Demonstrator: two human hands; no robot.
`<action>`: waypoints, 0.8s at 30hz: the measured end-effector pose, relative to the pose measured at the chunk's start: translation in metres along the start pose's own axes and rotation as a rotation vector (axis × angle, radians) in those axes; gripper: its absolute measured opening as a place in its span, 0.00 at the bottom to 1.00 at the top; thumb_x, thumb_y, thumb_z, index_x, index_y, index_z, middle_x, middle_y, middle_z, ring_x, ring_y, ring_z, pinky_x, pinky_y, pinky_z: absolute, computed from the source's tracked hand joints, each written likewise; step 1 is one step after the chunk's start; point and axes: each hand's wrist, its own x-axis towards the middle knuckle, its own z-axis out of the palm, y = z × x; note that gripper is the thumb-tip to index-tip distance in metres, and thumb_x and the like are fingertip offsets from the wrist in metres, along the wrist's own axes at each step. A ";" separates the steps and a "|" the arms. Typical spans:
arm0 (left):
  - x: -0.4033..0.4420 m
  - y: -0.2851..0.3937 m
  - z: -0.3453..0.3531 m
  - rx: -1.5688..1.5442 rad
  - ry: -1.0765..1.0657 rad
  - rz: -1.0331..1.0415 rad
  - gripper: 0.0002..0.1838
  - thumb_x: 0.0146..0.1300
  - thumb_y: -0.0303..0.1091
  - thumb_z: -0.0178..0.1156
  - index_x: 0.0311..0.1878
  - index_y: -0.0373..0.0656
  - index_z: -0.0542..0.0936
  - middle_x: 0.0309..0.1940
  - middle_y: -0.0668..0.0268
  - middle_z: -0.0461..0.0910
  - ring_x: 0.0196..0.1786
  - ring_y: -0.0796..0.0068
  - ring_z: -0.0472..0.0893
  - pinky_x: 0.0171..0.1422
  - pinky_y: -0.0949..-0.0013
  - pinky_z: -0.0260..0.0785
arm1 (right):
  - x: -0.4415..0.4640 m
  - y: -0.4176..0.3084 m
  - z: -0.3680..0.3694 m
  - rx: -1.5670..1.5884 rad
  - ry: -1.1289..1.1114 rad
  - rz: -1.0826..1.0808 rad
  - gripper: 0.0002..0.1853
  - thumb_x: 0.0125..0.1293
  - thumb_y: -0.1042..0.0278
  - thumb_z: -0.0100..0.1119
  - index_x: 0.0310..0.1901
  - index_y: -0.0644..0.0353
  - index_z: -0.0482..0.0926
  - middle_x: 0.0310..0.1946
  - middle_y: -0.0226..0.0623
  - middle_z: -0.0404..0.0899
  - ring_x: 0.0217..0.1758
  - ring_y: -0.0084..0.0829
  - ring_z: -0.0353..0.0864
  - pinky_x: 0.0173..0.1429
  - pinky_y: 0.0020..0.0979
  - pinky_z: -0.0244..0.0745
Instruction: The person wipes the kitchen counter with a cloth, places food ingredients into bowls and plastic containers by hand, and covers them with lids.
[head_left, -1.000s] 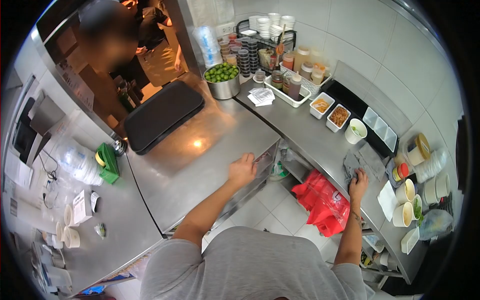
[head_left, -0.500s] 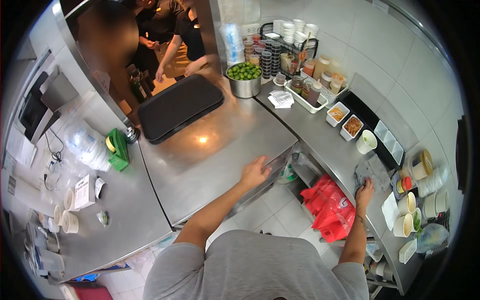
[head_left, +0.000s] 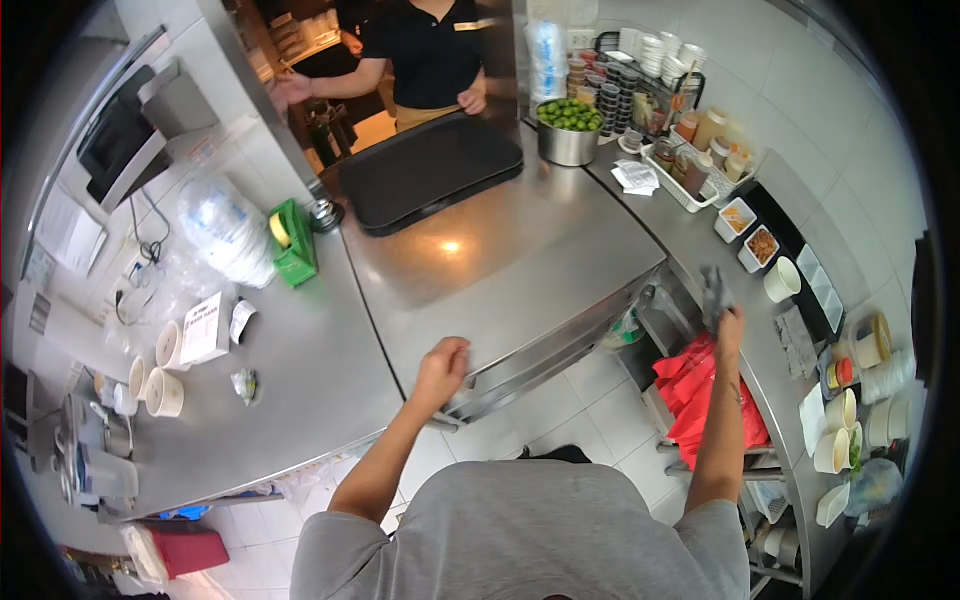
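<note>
My right hand (head_left: 731, 326) grips a grey cloth (head_left: 714, 294), which hangs above the inner edge of the right-hand counter (head_left: 682, 222). Over the front edge of the middle steel counter (head_left: 520, 270) is my left hand (head_left: 442, 374), its fingers curled in and nothing visible in them. A second grey cloth (head_left: 796, 342) lies flat on the right counter, beside the white cup (head_left: 782, 281). Red plastic bags (head_left: 690, 395) sit below my right forearm.
A black tray (head_left: 430, 172) and a pot of green limes (head_left: 568, 146) stand at the back. Behind the tray is a person in a dark shirt (head_left: 425, 50). A green tape dispenser (head_left: 294, 245) and paper bowls (head_left: 165, 393) are on the left counter.
My right hand has lifted the grey cloth off the counter and moved away from the other cloth. My left hand has drawn back and its fingers have curled. The view has shifted left.
</note>
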 end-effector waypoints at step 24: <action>-0.150 -0.099 -0.145 0.728 0.673 -0.412 0.05 0.60 0.36 0.54 0.37 0.47 0.73 0.30 0.61 0.80 0.28 0.55 0.79 0.27 0.56 0.68 | -0.279 -0.140 0.271 -0.804 -0.468 -0.731 0.28 0.63 0.45 0.48 0.65 0.40 0.65 0.64 0.45 0.61 0.71 0.42 0.54 0.71 0.55 0.41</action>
